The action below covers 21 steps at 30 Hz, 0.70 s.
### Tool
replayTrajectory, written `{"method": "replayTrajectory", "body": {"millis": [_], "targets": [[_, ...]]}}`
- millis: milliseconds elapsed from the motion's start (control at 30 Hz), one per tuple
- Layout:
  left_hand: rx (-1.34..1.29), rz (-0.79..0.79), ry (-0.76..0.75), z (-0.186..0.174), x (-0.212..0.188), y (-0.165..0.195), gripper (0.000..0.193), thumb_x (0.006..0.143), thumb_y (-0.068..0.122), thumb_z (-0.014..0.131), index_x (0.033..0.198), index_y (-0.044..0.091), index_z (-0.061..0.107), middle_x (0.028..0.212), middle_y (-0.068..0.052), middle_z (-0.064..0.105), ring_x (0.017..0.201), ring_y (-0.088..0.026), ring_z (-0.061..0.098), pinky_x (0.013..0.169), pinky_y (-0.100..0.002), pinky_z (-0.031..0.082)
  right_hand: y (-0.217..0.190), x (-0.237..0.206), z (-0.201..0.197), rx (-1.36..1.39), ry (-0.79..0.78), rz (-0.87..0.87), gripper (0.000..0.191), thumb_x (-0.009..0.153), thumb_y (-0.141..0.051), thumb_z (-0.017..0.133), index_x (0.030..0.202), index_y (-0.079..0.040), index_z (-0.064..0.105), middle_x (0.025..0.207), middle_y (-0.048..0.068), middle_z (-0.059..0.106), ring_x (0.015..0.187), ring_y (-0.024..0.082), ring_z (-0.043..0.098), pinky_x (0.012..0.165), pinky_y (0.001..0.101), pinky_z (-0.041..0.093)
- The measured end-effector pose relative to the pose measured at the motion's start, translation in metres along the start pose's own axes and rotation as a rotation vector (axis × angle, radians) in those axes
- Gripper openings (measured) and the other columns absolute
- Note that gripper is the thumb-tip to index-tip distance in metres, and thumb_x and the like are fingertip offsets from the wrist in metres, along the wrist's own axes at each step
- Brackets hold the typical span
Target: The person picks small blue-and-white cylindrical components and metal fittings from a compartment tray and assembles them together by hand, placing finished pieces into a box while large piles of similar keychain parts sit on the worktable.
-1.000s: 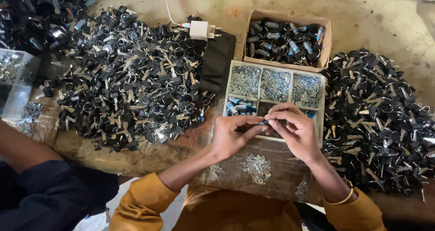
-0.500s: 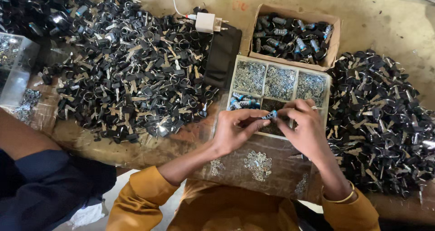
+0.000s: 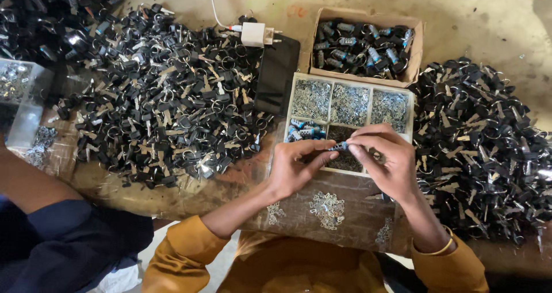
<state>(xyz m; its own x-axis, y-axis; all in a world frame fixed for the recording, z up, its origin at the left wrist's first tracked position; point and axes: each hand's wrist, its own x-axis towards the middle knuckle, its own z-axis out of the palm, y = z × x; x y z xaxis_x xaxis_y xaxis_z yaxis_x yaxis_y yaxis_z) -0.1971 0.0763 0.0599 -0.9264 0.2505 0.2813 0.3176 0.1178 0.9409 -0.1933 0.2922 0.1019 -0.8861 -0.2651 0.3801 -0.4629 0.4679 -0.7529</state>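
Observation:
My left hand [image 3: 296, 166] and my right hand [image 3: 385, 158] meet over a divided tray [image 3: 409, 106], fingertips pinched together on a small blue-and-silver lock cylinder [image 3: 339, 147]. The tray's compartments hold small silver metal pieces and a few blue cylinders. A loose heap of small silver pieces [image 3: 326, 209] lies on the tape-covered board just below my hands. My sleeves are mustard yellow, with a bangle on the right wrist.
Large piles of black-headed keys on rings lie at the left [image 3: 167, 103] and right [image 3: 483, 143]. A cardboard box of cylinders [image 3: 363, 44] stands behind the tray. A black phone [image 3: 276, 74] with a white charger [image 3: 253, 34] lies beside it. Another person's arm in a dark blue sleeve [image 3: 52, 235] is at lower left.
Both hands stay together over the tray, fingers shifting slightly around the small cylinder. The view has drifted a little.

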Motion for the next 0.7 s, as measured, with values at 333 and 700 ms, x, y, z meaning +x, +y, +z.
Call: {"method": "replayTrajectory", "body": {"millis": [333,700], "targets": [[-0.012,-0.082,-0.025,0.001,0.0,-0.002,0.024,0.089,0.017,0.083,0.109,0.005,0.078,0.102,-0.01,0.081,0.082,-0.013,0.077,0.07,-0.026,0.061,-0.007,-0.001,0.003,-0.12,-0.032,-0.031,0.016,0.088,-0.002,0.078,0.103,-0.004,0.077,0.103,0.007,0.072,0.09,0.02,0.068,0.074,0.0293,0.053],[0.031,-0.078,-0.043,0.003,0.003,-0.006,0.023,0.088,0.017,0.083,0.109,0.008,0.079,0.097,-0.008,0.081,0.076,-0.012,0.077,0.063,-0.025,0.059,-0.018,0.027,-0.016,-0.187,-0.136,0.019,0.016,0.092,-0.007,0.075,0.107,-0.005,0.079,0.101,0.007,0.076,0.075,0.013,0.067,0.063,0.0259,0.053]]}}
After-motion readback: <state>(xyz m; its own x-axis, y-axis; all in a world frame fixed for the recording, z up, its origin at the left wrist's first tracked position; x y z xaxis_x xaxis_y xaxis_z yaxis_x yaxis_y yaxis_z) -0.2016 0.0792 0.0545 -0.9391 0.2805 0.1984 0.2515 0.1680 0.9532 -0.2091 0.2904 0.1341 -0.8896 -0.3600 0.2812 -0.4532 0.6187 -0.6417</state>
